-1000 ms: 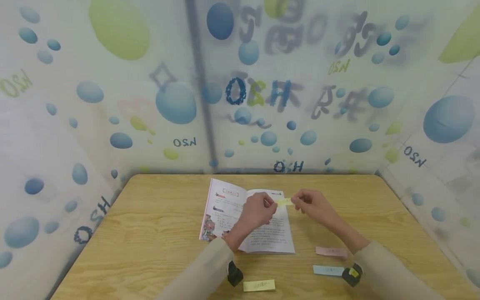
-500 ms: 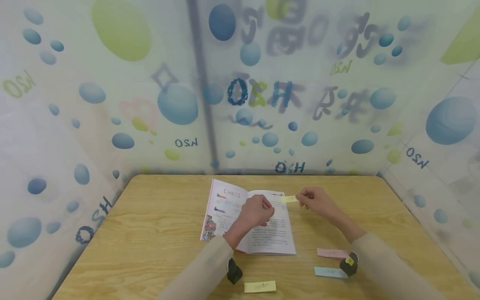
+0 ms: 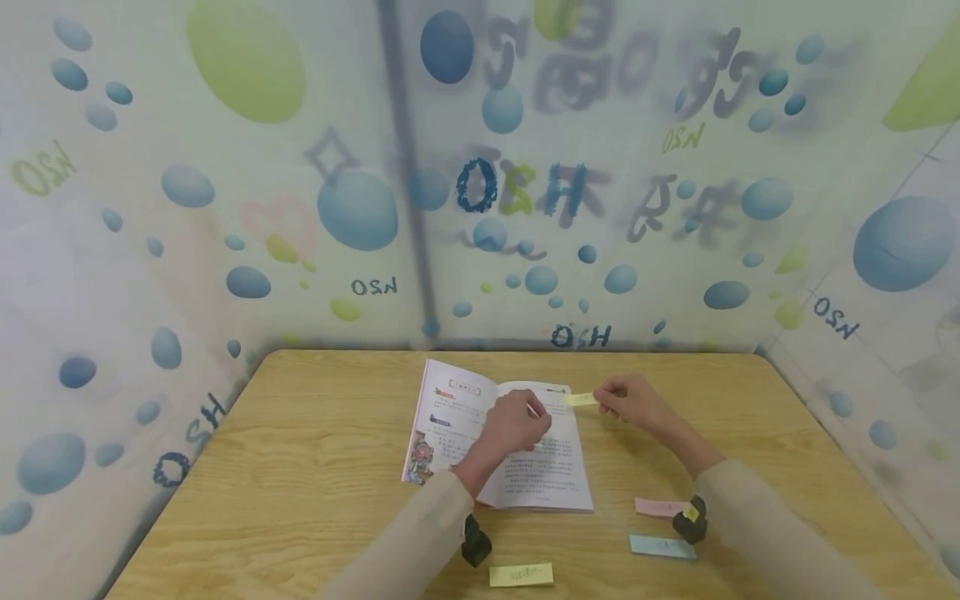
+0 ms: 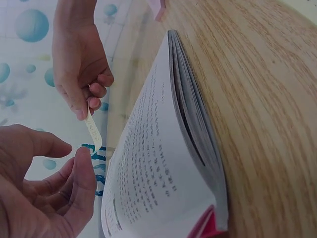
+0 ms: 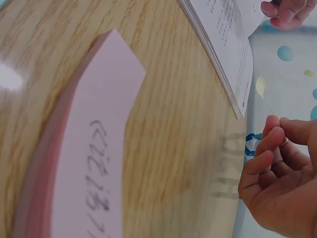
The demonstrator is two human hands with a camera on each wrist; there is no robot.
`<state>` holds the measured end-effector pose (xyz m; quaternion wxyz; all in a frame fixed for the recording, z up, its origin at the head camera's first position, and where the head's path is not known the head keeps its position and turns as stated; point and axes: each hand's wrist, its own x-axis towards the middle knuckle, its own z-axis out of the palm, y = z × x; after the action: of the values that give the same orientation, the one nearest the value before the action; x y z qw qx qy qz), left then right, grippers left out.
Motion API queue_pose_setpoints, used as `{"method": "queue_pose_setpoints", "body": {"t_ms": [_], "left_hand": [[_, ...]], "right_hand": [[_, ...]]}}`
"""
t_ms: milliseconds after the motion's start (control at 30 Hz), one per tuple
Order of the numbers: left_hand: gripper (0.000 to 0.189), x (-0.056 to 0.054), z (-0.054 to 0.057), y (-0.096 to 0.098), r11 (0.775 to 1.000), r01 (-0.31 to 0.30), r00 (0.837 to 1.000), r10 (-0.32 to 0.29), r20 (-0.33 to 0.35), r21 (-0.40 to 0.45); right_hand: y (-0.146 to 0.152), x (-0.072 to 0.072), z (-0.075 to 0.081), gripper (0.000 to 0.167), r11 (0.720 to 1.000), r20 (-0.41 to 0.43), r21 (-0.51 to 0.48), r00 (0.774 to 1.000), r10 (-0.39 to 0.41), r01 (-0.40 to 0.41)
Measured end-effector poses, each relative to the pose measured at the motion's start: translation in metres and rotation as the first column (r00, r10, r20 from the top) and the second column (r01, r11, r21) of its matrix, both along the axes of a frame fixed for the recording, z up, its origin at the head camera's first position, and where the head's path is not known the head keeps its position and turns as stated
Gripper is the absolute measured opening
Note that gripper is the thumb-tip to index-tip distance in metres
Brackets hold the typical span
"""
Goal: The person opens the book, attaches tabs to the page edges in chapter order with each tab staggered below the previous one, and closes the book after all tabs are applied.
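Note:
A narrow yellow sticky note (image 3: 580, 400) is pinched by its right end between the thumb and fingers of my right hand (image 3: 633, 403). Its free end points left, above the upper right edge of the open book (image 3: 543, 479). My left hand (image 3: 516, 423) hovers over the book's right page, hiding part of the print. In the left wrist view, the left thumb and index fingertip stand apart with nothing between them, and the note (image 4: 92, 130) hangs down from the right hand (image 4: 81, 64) close to those fingertips.
On the wooden table (image 3: 322, 433) lie a yellow sticky-note pad (image 3: 521, 575) near the front, plus a blue pad (image 3: 662, 547) and a pink pad (image 3: 660, 507) below the right forearm. Handwriting marks the pads. A patterned curtain (image 3: 480, 308) stands behind the table.
One second ago the fingers of both hands were on the yellow note. The left hand has let go, and the right hand has drawn the note slightly to the right.

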<state>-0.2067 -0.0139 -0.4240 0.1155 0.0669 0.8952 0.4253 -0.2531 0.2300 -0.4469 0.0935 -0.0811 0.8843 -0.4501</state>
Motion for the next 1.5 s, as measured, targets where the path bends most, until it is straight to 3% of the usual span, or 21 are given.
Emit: {"method": "queue_pose_setpoints", "body": {"t_ms": [500,1133,1500], "left_hand": [[0.012,-0.002,-0.003,0.008,0.996,-0.021,0.998,0.016,-0.061,-0.085],[0.012,-0.013,-0.003,0.012,0.993,-0.036,0.996,0.026,-0.082,-0.114],[0.012,-0.014,-0.013,0.024,0.984,-0.017,0.994,-0.002,-0.108,-0.177]], "right_hand": [[-0.007,0.004,-0.007,0.022,0.999,0.020,-0.037,0.999,-0.037,0.038],[-0.001,-0.001,-0.006,0.025,1.000,0.053,0.024,0.998,-0.017,0.016],[0.005,0.005,-0.009,0.024,0.998,0.108,0.055,0.994,0.005,-0.011]]}}
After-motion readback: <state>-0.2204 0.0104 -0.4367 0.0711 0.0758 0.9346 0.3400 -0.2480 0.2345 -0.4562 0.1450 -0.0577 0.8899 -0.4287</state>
